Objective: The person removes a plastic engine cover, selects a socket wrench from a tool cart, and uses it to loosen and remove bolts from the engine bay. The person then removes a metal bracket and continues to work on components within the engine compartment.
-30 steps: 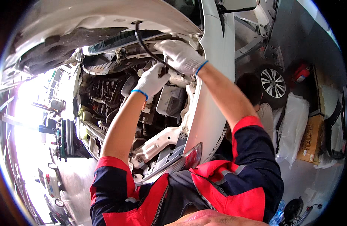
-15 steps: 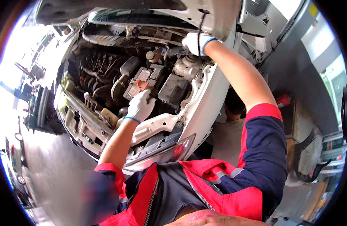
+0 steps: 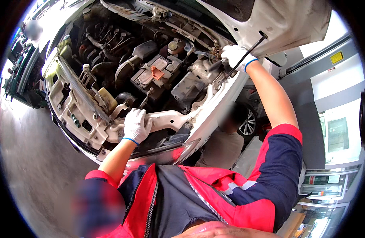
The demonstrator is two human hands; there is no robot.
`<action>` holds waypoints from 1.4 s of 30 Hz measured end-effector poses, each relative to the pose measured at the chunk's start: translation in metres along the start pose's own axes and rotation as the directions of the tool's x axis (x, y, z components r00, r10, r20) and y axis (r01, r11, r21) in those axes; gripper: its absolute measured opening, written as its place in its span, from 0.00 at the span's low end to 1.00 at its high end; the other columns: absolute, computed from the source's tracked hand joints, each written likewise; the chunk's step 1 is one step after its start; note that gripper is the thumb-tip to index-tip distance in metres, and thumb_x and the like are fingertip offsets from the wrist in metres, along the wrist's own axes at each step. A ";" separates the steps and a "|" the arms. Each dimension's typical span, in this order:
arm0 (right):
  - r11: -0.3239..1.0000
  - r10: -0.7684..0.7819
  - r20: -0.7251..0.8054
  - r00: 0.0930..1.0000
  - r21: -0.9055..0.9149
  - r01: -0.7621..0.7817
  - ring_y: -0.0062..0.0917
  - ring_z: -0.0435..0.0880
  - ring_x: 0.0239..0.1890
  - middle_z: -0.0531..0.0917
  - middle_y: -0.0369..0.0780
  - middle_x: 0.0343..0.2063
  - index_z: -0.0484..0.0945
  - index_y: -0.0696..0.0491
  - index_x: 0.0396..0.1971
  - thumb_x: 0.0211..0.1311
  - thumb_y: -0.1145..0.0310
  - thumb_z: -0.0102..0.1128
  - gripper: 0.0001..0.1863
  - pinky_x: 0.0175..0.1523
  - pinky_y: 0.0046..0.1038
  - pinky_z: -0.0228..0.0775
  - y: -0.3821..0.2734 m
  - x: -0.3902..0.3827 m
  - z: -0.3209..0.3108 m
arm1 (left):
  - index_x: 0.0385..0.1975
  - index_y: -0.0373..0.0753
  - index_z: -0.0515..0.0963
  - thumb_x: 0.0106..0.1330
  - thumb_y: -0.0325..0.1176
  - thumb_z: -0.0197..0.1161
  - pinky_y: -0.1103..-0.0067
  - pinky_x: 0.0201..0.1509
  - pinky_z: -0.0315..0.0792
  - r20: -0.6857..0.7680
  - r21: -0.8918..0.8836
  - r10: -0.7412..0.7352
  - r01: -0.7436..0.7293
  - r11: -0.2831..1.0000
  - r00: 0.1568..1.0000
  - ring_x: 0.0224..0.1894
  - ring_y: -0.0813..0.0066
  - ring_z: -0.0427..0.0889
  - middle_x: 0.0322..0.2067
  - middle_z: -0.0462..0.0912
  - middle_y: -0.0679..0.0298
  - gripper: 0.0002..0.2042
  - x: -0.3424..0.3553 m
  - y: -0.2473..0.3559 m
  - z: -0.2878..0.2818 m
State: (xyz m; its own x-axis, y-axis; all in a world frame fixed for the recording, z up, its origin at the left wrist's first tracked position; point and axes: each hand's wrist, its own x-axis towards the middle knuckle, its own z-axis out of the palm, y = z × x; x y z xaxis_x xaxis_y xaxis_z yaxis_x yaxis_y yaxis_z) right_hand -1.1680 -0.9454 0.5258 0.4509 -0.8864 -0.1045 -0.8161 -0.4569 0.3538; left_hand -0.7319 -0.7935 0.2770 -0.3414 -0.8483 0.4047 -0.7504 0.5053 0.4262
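Observation:
My left hand, in a white knit glove with a blue cuff, rests on the white front crossmember of an open engine bay, fingers curled over it. My right hand, gloved alike, is closed at the far right corner beside the black prop rod; whether it holds the rod or something behind it is hidden. The rod reaches up to the underside of the raised white hood. Between my hands lie a battery with an orange terminal cover and a dark lidded box.
A co-worker in a grey shirt is low beside the car's right side, near a loose alloy wheel and plastic sheeting. A dark front-end assembly stands at the left. Glazed cabinets or doors line the right edge.
My left hand has come down from the prop rod area to the front crossmember. My right hand stays at the far corner. The view has swung, showing more floor at left and wall at right.

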 end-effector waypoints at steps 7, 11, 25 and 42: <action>0.956 0.214 0.096 0.972 0.185 -0.229 0.52 0.82 0.51 0.83 0.53 0.47 0.83 0.54 0.39 0.63 0.63 0.54 0.13 0.57 0.46 0.74 0.020 0.012 0.009 | 0.46 0.32 0.80 0.62 0.40 0.66 0.59 0.58 0.73 0.077 -0.062 -0.043 0.048 0.997 0.996 0.49 0.47 0.80 0.44 0.82 0.48 0.19 0.006 -0.003 0.003; 0.986 0.157 0.101 0.983 0.035 -0.161 0.51 0.83 0.52 0.84 0.52 0.47 0.84 0.51 0.39 0.64 0.66 0.52 0.12 0.58 0.45 0.75 -0.011 0.007 -0.007 | 0.44 0.33 0.80 0.62 0.41 0.67 0.59 0.53 0.74 -0.031 -0.047 -0.025 0.024 0.999 0.999 0.46 0.48 0.80 0.41 0.82 0.49 0.18 0.000 -0.006 0.009; 0.855 0.485 0.006 0.875 0.207 -0.476 0.55 0.82 0.53 0.84 0.56 0.48 0.82 0.56 0.44 0.70 0.55 0.50 0.20 0.60 0.49 0.73 0.005 0.015 0.013 | 0.45 0.34 0.80 0.62 0.41 0.66 0.60 0.53 0.75 -0.003 -0.034 -0.038 0.038 0.999 0.999 0.46 0.48 0.81 0.40 0.82 0.50 0.18 0.001 -0.004 0.007; 0.996 -0.086 0.062 0.994 0.041 0.083 0.49 0.85 0.48 0.87 0.51 0.42 0.86 0.53 0.38 0.61 0.70 0.53 0.12 0.54 0.44 0.77 -0.005 -0.001 -0.003 | 0.43 0.34 0.80 0.62 0.40 0.66 0.59 0.51 0.75 -0.019 -0.036 -0.035 0.034 0.999 0.999 0.44 0.48 0.81 0.39 0.82 0.50 0.17 -0.001 -0.004 0.007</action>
State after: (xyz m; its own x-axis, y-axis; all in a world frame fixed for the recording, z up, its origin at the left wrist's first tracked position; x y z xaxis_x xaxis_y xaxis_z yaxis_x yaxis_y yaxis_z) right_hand -1.1633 -0.9415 0.5266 0.4957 -0.8470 -0.1921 -0.7901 -0.5316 0.3052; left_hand -0.7330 -0.7959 0.2694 -0.3043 -0.8623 0.4049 -0.7407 0.4814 0.4686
